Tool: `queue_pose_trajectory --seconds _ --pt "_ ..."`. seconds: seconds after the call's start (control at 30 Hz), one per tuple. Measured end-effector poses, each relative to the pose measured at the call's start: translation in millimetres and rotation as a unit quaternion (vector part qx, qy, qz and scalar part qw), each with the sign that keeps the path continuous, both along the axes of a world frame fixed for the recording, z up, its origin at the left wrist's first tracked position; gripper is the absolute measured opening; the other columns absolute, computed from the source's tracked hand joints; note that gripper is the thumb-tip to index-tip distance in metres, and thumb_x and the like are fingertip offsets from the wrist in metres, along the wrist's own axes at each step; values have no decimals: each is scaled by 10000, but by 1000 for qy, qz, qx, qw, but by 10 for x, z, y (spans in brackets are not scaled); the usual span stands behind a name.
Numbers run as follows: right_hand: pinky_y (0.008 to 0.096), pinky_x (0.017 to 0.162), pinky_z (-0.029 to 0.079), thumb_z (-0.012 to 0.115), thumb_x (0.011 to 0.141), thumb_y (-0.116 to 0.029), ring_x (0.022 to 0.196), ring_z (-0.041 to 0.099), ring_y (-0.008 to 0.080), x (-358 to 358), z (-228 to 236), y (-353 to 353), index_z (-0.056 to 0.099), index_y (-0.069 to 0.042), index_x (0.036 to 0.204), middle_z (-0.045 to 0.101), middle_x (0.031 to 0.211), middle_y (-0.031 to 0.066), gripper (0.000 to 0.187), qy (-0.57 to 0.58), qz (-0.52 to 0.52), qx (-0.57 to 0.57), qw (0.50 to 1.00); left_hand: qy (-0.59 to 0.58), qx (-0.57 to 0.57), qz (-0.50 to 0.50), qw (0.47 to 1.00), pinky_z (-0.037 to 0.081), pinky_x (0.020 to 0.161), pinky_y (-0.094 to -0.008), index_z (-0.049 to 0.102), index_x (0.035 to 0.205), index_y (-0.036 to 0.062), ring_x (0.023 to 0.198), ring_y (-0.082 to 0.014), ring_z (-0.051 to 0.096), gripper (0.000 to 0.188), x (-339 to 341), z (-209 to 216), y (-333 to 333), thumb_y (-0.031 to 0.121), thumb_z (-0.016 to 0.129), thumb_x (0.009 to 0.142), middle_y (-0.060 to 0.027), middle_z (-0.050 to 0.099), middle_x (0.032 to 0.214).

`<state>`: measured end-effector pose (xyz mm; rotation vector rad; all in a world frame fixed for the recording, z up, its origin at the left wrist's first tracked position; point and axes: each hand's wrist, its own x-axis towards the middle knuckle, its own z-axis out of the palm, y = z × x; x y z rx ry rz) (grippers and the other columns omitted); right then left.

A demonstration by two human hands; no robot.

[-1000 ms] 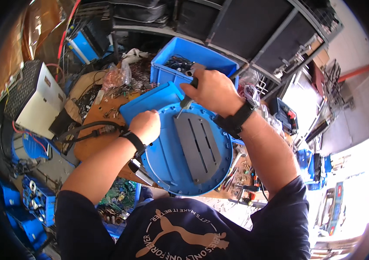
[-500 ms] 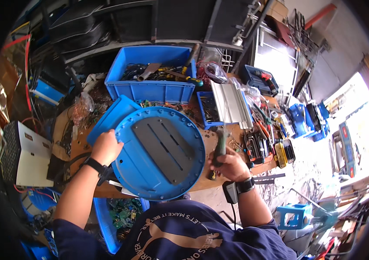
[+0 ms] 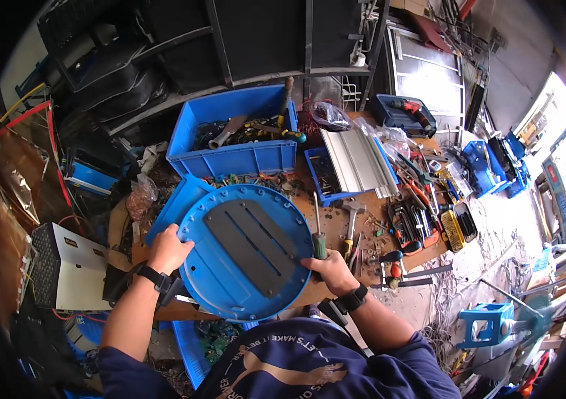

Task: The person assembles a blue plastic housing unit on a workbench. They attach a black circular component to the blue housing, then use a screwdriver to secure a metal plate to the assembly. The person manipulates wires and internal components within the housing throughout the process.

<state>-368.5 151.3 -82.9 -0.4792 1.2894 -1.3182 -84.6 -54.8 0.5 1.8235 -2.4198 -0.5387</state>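
A round blue plastic cover [image 3: 229,282] with a dark grey slotted panel [image 3: 249,246] is tilted toward me in front of my chest. My left hand [image 3: 170,249] grips its left rim, thumb on the upper side. My right hand [image 3: 333,271] is closed at its right rim, with the thumb on the edge and the other fingers mostly hidden. Right above that thumb shows a screwdriver [image 3: 319,245] with a green handle, its shaft pointing away from me. I cannot tell whether my hidden fingers touch it. A flat blue plastic piece [image 3: 180,199] lies behind the cover.
On the wooden table [image 3: 379,206] stand a large blue crate [image 3: 229,159] of tools and a small blue tray [image 3: 311,159] under pale metal strips [image 3: 356,163]. A hammer [image 3: 351,226], pliers and drivers lie at the right. Below the table edge, a blue bin [image 3: 186,352] holds circuit boards.
My right hand has moved left from beside the cover to its right rim. The screwdriver, earlier in my right fist, now sits lower, close to the rim. My left hand keeps its grip.
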Motion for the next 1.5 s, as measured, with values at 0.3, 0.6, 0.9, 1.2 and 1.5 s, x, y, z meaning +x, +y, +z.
queue_pose_trajectory --seconds 0.3,0.6,0.9,1.2,1.5 --pt "279 452 453 632 810 -140 499 561 176 -343 518 -282 591 -24 871 607 703 66 138 -137 -91 -60 985 235 -44 -34 970 513 627 -289 455 1317 -38 738 -169 637 678 -349 1012 -270 324 722 811 -134 672 902" --pt "259 426 431 681 805 -189 513 500 159 -997 744 -1891 538 -112 837 519 675 24 166 -109 -158 -24 981 432 61 3 900 469 597 -216 566 1124 -6 659 -84 546 305 684 1622 921 67 646 839 -31 601 857" --pt "304 409 433 746 730 -159 482 491 165 -868 108 -3232 560 -61 792 515 657 56 219 -62 -245 68 965 264 52 386 882 451 513 -263 648 867 -18 556 -124 576 136 1834 -156 2865 95 642 792 -63 632 675" --pt "344 379 416 744 767 -337 436 521 210 -1006 -336 -3361 586 -53 705 564 584 87 331 47 -163 27 985 141 15 386 912 490 651 -326 657 920 -31 710 -208 628 283 1649 -306 3123 164 734 729 -135 652 778" --pt "242 393 383 656 856 -456 471 496 127 -1074 373 -2202 596 -88 878 624 704 44 374 29 -33 -26 999 205 2 272 940 484 622 -310 645 967 -13 684 -184 602 255 1309 -466 2408 138 712 773 -115 644 831"
